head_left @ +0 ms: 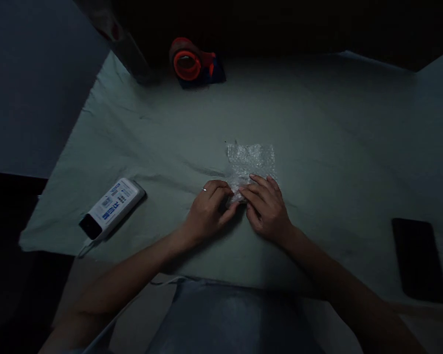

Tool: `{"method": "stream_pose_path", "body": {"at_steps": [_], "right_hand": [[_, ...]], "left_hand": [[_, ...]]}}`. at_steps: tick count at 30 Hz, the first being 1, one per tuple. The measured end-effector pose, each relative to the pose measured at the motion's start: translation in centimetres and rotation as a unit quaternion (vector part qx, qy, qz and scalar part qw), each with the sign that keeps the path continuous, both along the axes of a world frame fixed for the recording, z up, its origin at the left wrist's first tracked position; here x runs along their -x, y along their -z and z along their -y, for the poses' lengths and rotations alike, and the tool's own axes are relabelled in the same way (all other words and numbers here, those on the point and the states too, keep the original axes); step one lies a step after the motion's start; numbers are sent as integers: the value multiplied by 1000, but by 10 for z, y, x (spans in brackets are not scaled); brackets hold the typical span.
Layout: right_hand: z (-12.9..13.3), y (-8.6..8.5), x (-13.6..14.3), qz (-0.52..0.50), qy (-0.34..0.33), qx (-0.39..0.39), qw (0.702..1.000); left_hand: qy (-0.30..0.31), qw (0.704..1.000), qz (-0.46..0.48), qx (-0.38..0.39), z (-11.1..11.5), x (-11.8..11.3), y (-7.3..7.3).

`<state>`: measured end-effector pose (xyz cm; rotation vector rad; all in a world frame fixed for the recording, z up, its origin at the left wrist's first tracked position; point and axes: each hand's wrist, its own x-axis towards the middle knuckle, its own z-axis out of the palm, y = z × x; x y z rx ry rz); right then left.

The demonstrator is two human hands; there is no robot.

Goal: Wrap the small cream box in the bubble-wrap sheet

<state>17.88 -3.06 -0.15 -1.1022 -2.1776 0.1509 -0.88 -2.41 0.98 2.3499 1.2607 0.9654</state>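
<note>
A small sheet of clear bubble wrap [251,158] lies near the middle of the cloth-covered table, its far part flat and its near edge bunched under my fingers. My left hand [209,209], with a ring on one finger, grips the near left part of the wrap with bent fingers and thumb. On the near right part, my right hand [268,209] presses with its fingers stretched forward over the wrap. Whether anything lies inside the bunched part is hidden by my fingers.
An orange and blue tape dispenser [197,64] stands at the back. At the left lies a white device with a printed label [114,204] and a cable. A dark phone [420,260] rests at the right on the pale green cloth [328,147].
</note>
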Motion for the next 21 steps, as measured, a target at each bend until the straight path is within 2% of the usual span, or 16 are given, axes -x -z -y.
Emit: {"method": "stream_pose_path", "body": {"at_steps": [6,11,15,21], "right_hand": [[2,3,0,-31,5,14,999],[2,2,-2,-37,1,10,999],[2,1,-3,-39,-2,16,999],[-2,-3,-5,-63,-14,30,997]], "left_hand": [[-3,998,59,-30,-1,-3,0],[101,991,40,-76,-6,-4,11],[170,981,34,-82,-6,-2,17],[178,979,16,-97,-8,3,15]]}}
